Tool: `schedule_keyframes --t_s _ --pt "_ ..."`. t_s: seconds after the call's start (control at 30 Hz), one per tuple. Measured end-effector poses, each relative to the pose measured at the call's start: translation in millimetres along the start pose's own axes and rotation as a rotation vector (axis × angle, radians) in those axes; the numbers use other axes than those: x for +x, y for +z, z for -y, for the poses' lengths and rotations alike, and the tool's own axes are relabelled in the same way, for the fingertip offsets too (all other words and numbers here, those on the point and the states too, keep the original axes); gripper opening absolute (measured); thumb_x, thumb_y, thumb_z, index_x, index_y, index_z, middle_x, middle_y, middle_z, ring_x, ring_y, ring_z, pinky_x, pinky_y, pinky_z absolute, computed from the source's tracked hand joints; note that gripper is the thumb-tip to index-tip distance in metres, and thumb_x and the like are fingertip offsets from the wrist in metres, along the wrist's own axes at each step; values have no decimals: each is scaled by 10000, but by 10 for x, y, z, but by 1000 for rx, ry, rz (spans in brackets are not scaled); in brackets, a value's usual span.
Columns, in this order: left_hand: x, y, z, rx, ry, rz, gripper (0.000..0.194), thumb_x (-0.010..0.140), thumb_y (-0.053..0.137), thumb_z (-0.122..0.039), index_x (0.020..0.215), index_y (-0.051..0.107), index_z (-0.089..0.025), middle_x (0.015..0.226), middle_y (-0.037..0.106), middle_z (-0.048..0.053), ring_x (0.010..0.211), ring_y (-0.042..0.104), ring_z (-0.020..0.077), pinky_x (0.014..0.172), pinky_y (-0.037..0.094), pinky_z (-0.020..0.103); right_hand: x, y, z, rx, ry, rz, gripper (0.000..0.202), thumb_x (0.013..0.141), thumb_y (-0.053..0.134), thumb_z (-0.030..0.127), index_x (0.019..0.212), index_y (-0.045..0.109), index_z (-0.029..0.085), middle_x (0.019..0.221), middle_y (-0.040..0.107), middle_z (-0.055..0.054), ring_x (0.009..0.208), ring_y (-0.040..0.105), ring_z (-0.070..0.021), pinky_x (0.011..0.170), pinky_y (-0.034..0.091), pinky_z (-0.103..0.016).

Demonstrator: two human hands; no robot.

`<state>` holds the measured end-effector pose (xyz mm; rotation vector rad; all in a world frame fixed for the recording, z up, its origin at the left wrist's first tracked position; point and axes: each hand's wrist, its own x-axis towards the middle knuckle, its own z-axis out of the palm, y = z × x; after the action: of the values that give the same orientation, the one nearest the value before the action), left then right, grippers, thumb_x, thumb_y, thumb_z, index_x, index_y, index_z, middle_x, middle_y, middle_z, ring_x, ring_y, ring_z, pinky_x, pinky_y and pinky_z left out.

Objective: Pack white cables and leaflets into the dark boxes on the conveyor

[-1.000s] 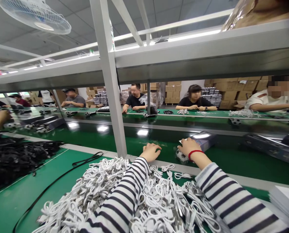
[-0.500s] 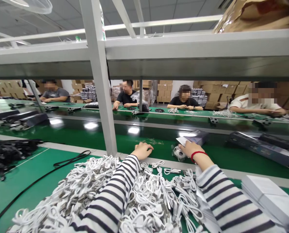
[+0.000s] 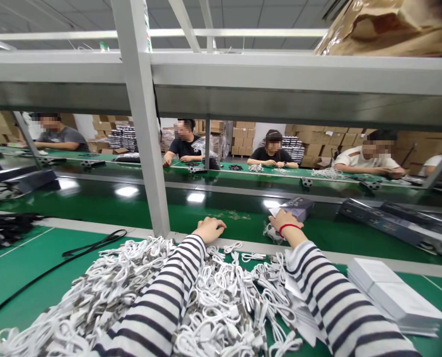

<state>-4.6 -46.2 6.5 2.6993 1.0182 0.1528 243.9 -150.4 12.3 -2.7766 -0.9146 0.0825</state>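
Note:
My left hand (image 3: 209, 229) rests at the near edge of the green conveyor belt, fingers loosely bent and thumb apart, with nothing visible in it. Over the belt, my right hand (image 3: 287, 223), wearing a red cord, has its fingers on a white paper leaflet (image 3: 274, 211). Beside those fingers lies a dark printed box (image 3: 299, 208). A small black-and-white football-patterned item (image 3: 272, 232), seemingly in clear wrap, sits just below the hand, partly covered by it. Beneath my striped sleeves spreads a heap of coiled white USB cables (image 3: 224, 297).
A stack of white leaflets (image 3: 395, 295) stands at right. Black straps (image 3: 9, 230) lie at left. More boxes (image 3: 384, 223) rest on the belt. A grey post (image 3: 142, 124) and overhead shelf (image 3: 280, 74) frame the view. Several co-workers sit across the line.
The view has turned slightly right, so most things appear further left. Both hands keep nearly the same places, the right one still at the leaflet beside the box.

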Motion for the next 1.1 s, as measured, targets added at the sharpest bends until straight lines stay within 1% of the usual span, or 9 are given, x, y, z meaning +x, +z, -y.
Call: schedule_keyframes --t_s 0.13,0.23,0.33,0.43,0.57,0.67,0.87,1.0,1.1 --pt "15 10 10 10 -6 11 312 858 356 -358 1065 588 -335 1158 547 -11 1125 405 257 938 318 453 20 18 -40 34 39 -87 527 804 454 443 1249 444 160 1329 379 -195 1193 376 -372 924 203 -666" --pt "27 20 21 7 -10 11 313 856 357 -354 1071 585 -338 1155 548 -14 1134 399 259 939 320 452 68 18 -131 95 54 -189 476 791 493 373 1233 478 197 1353 347 -179 1242 289 -353 913 231 -666" --pt "30 21 24 1 -5 15 313 858 356 -351 1071 584 -337 1160 552 -21 1130 402 256 937 321 456 113 6 -237 212 15 -259 349 829 422 266 1147 567 279 1297 436 -115 1179 376 -314 904 274 -633" --pt "24 9 15 2 -2 25 311 853 362 -346 1070 585 -327 1160 558 -25 1123 410 252 933 330 447 144 3 -286 248 -59 -333 350 815 424 193 1064 625 337 1267 494 -51 1159 404 -288 938 240 -613" --pt "5 -12 -1 -13 -3 36 313 850 359 -346 1062 588 -322 1136 576 -33 1117 422 243 936 340 425 173 10 -270 237 -6 -214 346 762 467 132 971 681 306 1143 609 -62 1075 499 -291 954 144 -650" --pt "-4 -19 -4 -27 -5 47 311 847 364 -356 1058 590 -327 1132 579 -38 1127 420 243 947 337 417 175 -10 -280 252 28 -171 365 756 468 121 1011 672 282 1134 629 -85 1048 531 -302 947 152 -652" --pt "17 -5 27 -53 0 86 313 849 362 -356 1069 584 -336 1097 597 -36 1126 431 235 956 336 420 150 -103 -310 301 -26 -274 377 818 406 147 1088 624 293 1150 629 -59 1046 546 -257 968 209 -589" --pt "31 -2 37 -53 4 97 314 847 366 -362 1070 585 -337 1105 593 -43 1129 436 239 947 355 401 93 -120 -277 337 15 -318 370 837 394 174 1099 614 313 1036 675 -70 994 578 -271 964 171 -615" --pt "23 -12 26 -62 -4 102 320 848 366 -367 1077 587 -332 1093 598 -31 1122 451 237 936 371 378 44 -215 -220 378 3 -412 380 853 370 178 1135 587 309 1012 682 -61 965 591 -255 984 199 -555"
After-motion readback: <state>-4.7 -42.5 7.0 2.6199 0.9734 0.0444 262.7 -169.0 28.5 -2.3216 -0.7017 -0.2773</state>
